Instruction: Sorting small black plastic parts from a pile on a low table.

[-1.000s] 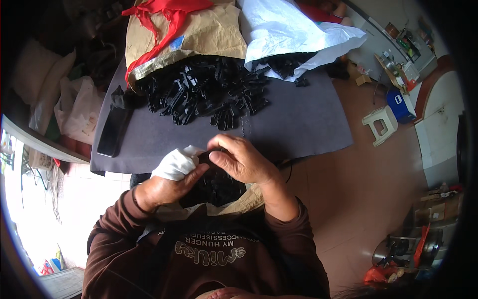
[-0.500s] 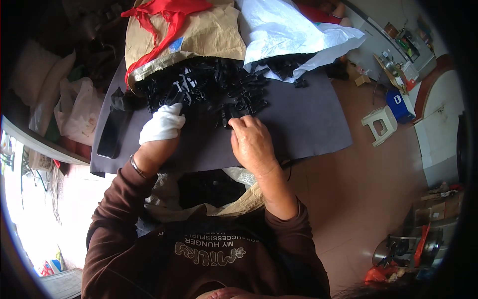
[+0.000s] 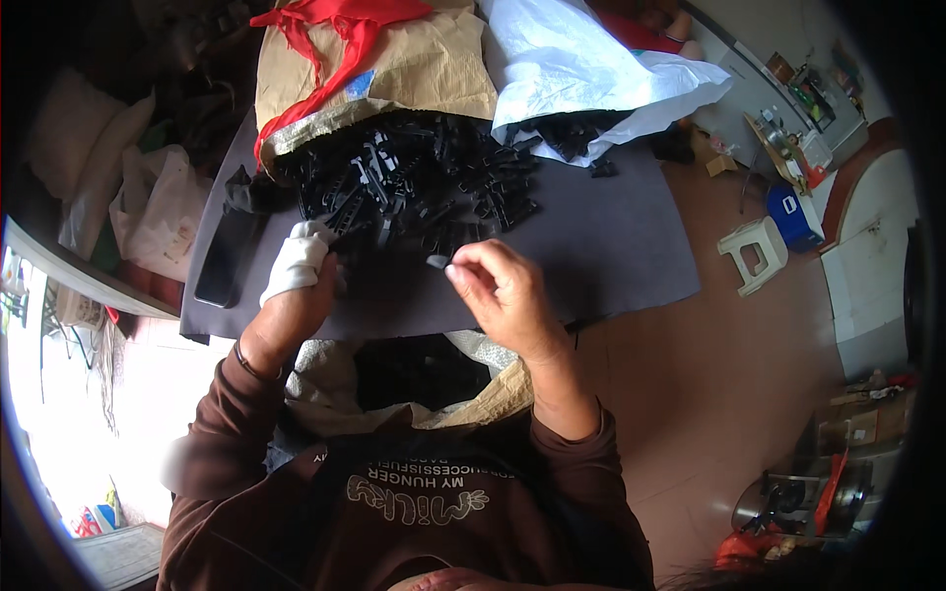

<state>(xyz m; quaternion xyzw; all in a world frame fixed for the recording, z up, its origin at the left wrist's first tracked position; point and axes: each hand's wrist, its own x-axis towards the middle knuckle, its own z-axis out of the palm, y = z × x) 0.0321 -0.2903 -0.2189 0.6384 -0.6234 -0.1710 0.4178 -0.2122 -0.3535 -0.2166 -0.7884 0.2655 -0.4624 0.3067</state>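
A heap of small black plastic parts (image 3: 394, 177) spills from a brown paper sack onto the dark grey table covering. My left hand (image 3: 299, 266), in a white glove that leaves the bare thumb side showing, is closed at the heap's near left edge. Whatever its curled fingers hold is hidden, and a dark blur shows beside the thumb. At the near edge of the loose parts, my right hand (image 3: 505, 295) is bare, its thumb and forefinger pinched at a small dark part (image 3: 439, 261). The kind of part is too small to make out.
Behind the heap lie the brown sack (image 3: 424, 69) with a red cloth (image 3: 340, 59) and a white sack (image 3: 581, 79) holding more black parts. A black phone (image 3: 227, 261) rests at the left. Below the table's near edge, an open sack (image 3: 503, 394) sits at my lap.
Both hands have drawn back from the heap toward me, the left also shifting leftward. The right hand has turned, and its thumb and forefinger now pinch a small part clear of the pile.
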